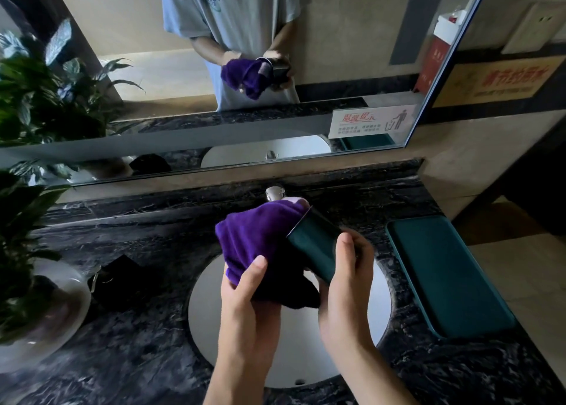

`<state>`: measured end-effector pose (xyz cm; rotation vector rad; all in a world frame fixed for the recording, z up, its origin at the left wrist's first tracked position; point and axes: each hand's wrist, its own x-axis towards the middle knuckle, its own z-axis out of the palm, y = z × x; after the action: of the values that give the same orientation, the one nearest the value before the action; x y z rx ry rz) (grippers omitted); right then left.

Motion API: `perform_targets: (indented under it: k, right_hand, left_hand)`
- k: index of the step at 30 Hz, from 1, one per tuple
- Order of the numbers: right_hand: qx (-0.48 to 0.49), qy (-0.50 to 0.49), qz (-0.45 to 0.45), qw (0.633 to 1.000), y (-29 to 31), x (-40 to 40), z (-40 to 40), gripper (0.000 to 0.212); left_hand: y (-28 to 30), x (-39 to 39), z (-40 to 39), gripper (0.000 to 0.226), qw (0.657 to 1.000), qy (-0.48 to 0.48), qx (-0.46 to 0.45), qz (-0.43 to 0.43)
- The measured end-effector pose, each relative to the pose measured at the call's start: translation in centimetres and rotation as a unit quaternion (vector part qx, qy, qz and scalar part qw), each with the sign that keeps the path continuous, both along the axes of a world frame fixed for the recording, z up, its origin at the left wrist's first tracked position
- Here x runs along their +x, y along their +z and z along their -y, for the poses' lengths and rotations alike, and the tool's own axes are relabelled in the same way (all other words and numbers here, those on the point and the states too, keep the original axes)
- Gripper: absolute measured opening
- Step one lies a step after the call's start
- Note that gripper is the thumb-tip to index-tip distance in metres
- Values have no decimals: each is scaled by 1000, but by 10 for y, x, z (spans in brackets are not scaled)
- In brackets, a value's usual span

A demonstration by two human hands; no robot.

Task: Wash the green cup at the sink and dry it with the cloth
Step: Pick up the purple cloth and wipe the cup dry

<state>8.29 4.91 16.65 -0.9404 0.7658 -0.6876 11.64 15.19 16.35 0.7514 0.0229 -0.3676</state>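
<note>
I see the green cup [315,245] held tilted on its side above the white sink basin [211,297], its open mouth turned up and to the left toward the faucet [274,193]. My right hand [346,285] has a clenched grip around the cup's lower body, thumb lying across its side. The purple cloth [257,242] is bunched against the cup's mouth and appears pushed into it; a fold hangs below the cup over the basin. My left hand [245,294] grips the cloth from beneath, thumb pressed on its front. Just right of the basin, a dark green mat [444,273] lies flat on the black marble surface [137,343]. Left of the basin sits a small black object [119,282] I cannot identify, and farther left a leafy plant in a glass bowl [39,306]. Behind the faucet, the mirror [153,123] reflects both hands, cloth and cup.
</note>
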Motion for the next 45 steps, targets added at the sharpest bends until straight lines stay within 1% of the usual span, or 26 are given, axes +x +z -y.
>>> perform_targets:
  k: [1, 3, 6, 9, 11, 13, 14, 16, 18, 20, 21, 23, 24, 25, 26, 27, 29, 30, 32, 34, 35, 37, 38, 40, 42, 45]
  right_hand:
    - [-10, 4, 6, 1000, -1, 0, 2, 30]
    - [-38, 22, 18, 999, -2, -1, 4, 33]
    - [-95, 51, 36, 994, 0, -4, 5, 43]
    - [-183, 105, 39, 977, 1, -7, 1, 53]
    - [-209, 143, 31, 967, -1, -11, -1, 53]
    - [-218, 168, 20, 961, -3, -12, 1, 53]
    - [-216, 177, 13, 960, -4, -12, 3, 53]
    - [-211, 207, -1, 955, -8, -12, 8, 53]
    - [-194, 253, -9, 948, -13, -11, 12, 57]
    - [-164, 269, -4, 949, -19, -9, 15, 65]
    - [-146, 263, 2, 954, -20, -7, 16, 67]
    - [-110, 248, 22, 962, -22, -5, 19, 66]
    - [-99, 248, 31, 963, -22, -5, 21, 65]
    - [-97, 250, 35, 963, -21, -5, 23, 64]
    - [-101, 250, 37, 962, -21, -5, 24, 63]
    - [-105, 249, 40, 962, -20, -5, 25, 61]
    - [-99, 252, 52, 961, -18, -8, 25, 58]
    - [-95, 255, 55, 961, -17, -9, 25, 57]
    - [-101, 257, 56, 960, -14, -10, 24, 56]
    - [-125, 255, 58, 957, -10, -11, 23, 56]
    - [-138, 254, 59, 956, -8, -12, 22, 57]
    - [-155, 250, 61, 954, -3, -12, 19, 57]
    - [-163, 246, 60, 954, -2, -12, 19, 57]
    - [-177, 240, 56, 953, 2, -14, 19, 56]
    - [-200, 239, 53, 949, 8, -15, 18, 56]
    - [-233, 236, 52, 942, 11, -16, 10, 62]
  left_hand:
    - [0, 2, -1, 42, 1000, -9, 0, -4]
    - [-1, 3, -3, 44, 999, -22, 29, -7]
    - [-6, 4, -2, 38, 997, -26, 74, -23]
    - [-8, 2, -1, 31, 998, -18, 62, -24]
    - [-8, 0, 2, 39, 997, -6, 76, -6]
    - [-8, 1, 1, 43, 991, 5, 131, 33]
    - [-8, 2, -1, 40, 984, 7, 170, 59]
    - [-6, 6, -7, 25, 961, 17, 255, 103]
    - [-4, 8, -12, 22, 940, 20, 310, 143]
    - [3, 10, -12, 24, 945, -5, 294, 144]
    - [7, 10, -12, 30, 961, -18, 253, 110]
    - [16, 12, -14, 54, 993, -53, 105, 1]
    - [20, 14, -15, 65, 996, -73, 46, -31]
    - [21, 16, -16, 66, 994, -102, 19, -30]
    - [22, 16, -16, 58, 992, -125, 24, 1]
    - [22, 17, -16, 42, 990, -134, 43, 34]
    - [20, 20, -16, 14, 989, -111, 64, 78]
    - [20, 22, -18, 6, 988, -111, 55, 92]
    - [16, 26, -24, 12, 984, -128, 28, 121]
    - [16, 26, -27, 11, 982, -134, 23, 131]
    - [18, 24, -27, 10, 984, -126, 24, 122]
    - [19, 21, -27, 23, 994, -78, 21, 78]
    - [16, 22, -28, 24, 996, -58, 27, 70]
    - [13, 24, -27, 20, 994, -36, 62, 78]
    - [12, 26, -23, 22, 989, -5, 114, 89]
    - [11, 24, -11, 22, 977, 40, 166, 126]
